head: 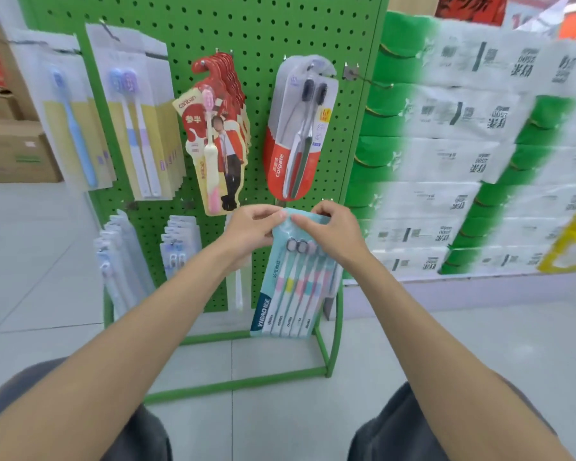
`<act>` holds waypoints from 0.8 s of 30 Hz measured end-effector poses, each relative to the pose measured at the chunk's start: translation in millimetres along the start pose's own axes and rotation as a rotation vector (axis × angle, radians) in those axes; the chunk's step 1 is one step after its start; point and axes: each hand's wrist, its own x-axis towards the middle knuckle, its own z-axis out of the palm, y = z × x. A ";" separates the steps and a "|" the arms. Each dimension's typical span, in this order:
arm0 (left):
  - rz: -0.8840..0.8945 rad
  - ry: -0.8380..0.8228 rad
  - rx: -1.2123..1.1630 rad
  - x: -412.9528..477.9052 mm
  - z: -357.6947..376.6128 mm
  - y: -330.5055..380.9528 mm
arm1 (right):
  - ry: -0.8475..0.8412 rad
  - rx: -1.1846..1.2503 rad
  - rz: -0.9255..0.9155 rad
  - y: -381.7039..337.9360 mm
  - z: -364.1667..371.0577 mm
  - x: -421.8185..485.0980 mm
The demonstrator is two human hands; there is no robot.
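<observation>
The shop is bright with soft, even light and only faint shadows. The tissue packs [463, 154] at the right are smeared by blur; the toothbrush pack [290, 294] in the middle looks sharper.

The green metal pegboard [253, 34] was dotted with holes; the teal toothbrush multipack [290, 294] at six o'clock showed pink and yellow bands.
</observation>
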 end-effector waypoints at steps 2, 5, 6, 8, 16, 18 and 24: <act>-0.031 -0.085 -0.034 -5.0 -7.6 -9.9 | -0.033 0.001 -0.004 0.2 5.8 -4.6; -0.074 -0.195 0.087 -11.9 -15.7 -19.8 | -0.061 0.045 0.005 2.3 7.6 -9.3; -0.073 -0.181 0.102 -12.6 -18.1 -23.0 | -0.079 0.048 0.013 2.0 7.3 -10.0; -0.073 -0.111 0.086 -14.8 -23.6 -29.2 | -0.120 0.085 0.019 0.9 8.2 -11.1; -0.152 0.013 -0.092 -20.2 -32.2 -30.2 | -0.199 0.432 0.418 35.0 28.8 -21.1; -0.158 0.030 -0.076 -20.6 -29.9 -31.9 | -0.241 0.551 0.454 38.3 33.9 -30.7; -0.195 0.091 -0.094 -22.0 -22.9 -42.3 | -0.577 0.659 0.507 54.9 38.7 -69.8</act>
